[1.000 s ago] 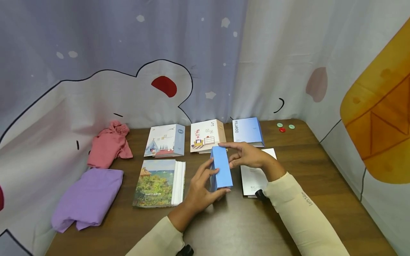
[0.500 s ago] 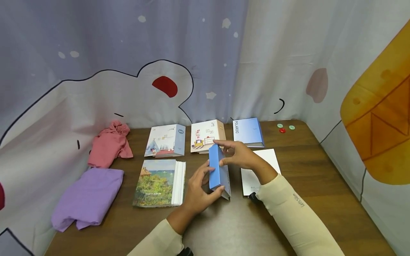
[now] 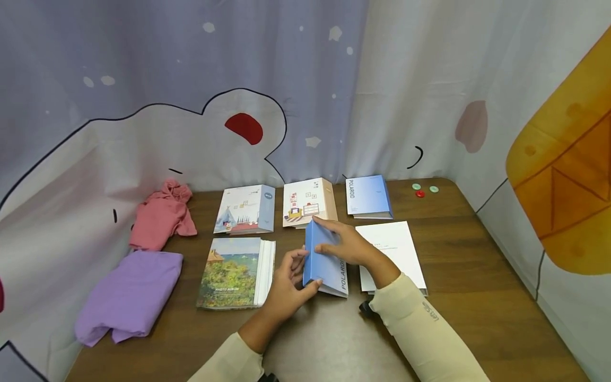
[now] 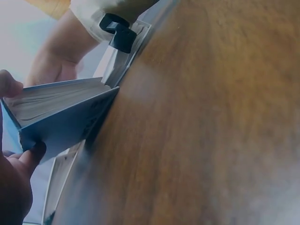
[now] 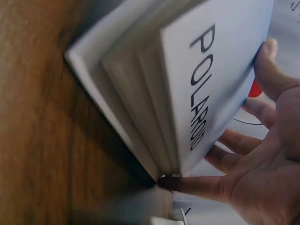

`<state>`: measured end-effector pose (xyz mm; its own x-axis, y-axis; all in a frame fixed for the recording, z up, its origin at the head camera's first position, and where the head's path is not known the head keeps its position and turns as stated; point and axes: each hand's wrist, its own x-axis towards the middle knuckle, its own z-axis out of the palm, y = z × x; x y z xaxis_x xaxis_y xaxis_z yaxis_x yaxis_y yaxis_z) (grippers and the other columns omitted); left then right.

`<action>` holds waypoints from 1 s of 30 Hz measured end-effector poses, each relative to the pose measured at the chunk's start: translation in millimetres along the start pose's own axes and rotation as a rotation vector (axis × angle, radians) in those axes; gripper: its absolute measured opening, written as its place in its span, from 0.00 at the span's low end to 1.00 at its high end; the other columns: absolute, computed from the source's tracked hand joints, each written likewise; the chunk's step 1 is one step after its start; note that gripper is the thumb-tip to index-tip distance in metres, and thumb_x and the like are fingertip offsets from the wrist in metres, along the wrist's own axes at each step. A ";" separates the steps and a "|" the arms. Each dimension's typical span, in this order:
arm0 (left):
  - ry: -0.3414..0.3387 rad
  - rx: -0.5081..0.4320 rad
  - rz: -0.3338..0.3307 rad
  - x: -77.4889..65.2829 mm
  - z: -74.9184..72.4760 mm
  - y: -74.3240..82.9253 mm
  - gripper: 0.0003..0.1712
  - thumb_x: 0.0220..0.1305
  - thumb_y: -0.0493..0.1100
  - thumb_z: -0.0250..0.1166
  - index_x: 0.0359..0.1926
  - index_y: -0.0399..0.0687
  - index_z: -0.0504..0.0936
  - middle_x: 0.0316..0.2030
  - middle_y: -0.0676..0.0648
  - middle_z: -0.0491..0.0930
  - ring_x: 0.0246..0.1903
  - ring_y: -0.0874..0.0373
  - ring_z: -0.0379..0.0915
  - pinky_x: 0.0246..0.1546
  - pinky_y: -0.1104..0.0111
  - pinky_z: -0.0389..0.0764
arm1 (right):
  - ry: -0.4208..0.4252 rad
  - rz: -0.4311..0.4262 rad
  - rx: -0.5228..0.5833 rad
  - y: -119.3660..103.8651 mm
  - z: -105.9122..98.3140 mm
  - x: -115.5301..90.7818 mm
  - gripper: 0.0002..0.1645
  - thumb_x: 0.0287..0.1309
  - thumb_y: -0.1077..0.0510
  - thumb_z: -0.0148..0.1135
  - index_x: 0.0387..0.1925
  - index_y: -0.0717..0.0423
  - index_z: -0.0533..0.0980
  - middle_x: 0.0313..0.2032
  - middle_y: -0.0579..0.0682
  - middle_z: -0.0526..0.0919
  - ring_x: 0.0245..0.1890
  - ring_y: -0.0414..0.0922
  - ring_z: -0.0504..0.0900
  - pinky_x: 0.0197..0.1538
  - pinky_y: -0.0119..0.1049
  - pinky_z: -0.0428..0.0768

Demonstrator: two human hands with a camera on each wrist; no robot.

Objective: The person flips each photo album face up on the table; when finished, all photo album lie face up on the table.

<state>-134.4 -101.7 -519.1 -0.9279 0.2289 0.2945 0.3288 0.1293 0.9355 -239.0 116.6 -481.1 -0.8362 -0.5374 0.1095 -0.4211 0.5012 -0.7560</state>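
A blue photo album point(image 3: 329, 270) lettered POLAROID stands tilted over the table, its spine up and to the left. My left hand point(image 3: 282, 289) grips it at the near end of the spine; the left wrist view shows a thumb and finger on opposite faces of the album point(image 4: 65, 126). With thumb and fingers, my right hand point(image 3: 347, 243) holds the far part. Page edges and the lettered cover of the album point(image 5: 206, 93) face the right wrist camera. Just right of it lies a white album point(image 3: 398, 254), partly behind my right wrist.
Along the back lie a tent-print album point(image 3: 241, 209), a furniture-print album point(image 3: 305, 199) and another blue POLAROID album point(image 3: 367, 196). A landscape-cover album point(image 3: 234, 273) is at left, near purple cloth point(image 3: 131, 294) and pink cloth point(image 3: 162, 217). Small discs point(image 3: 420, 194) sit back right.
The held album has tipped and shifted left, so its lettered cover now shows on the right. Both hands have moved left with it, uncovering more of the white album.
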 end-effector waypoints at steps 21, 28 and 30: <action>-0.135 0.225 -0.066 -2.3 -27.9 -10.0 0.52 0.68 0.43 0.77 0.85 0.42 0.59 0.81 0.34 0.66 0.80 0.37 0.65 0.78 0.39 0.68 | 0.070 0.103 -0.028 12.1 15.4 -13.3 0.39 0.64 0.51 0.81 0.73 0.54 0.79 0.80 0.63 0.71 0.81 0.65 0.68 0.82 0.64 0.67; -0.182 0.306 -0.078 -4.9 -33.3 -12.5 0.49 0.70 0.46 0.74 0.85 0.45 0.61 0.83 0.34 0.64 0.83 0.31 0.56 0.82 0.35 0.58 | 0.046 0.112 -0.048 16.5 18.8 -13.8 0.41 0.63 0.47 0.81 0.73 0.54 0.79 0.78 0.62 0.73 0.81 0.65 0.68 0.81 0.64 0.67; -0.194 0.324 -0.081 -5.5 -34.5 -13.5 0.48 0.71 0.46 0.73 0.85 0.45 0.61 0.83 0.33 0.62 0.84 0.29 0.52 0.82 0.34 0.56 | 0.047 0.112 -0.045 17.2 18.9 -14.2 0.42 0.61 0.48 0.82 0.73 0.55 0.79 0.78 0.61 0.73 0.82 0.65 0.68 0.81 0.64 0.67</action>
<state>-139.9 -138.0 -526.7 -0.9127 0.3799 0.1506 0.3232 0.4454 0.8350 -227.6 120.0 -507.9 -0.8942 -0.4440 0.0569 -0.3383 0.5870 -0.7355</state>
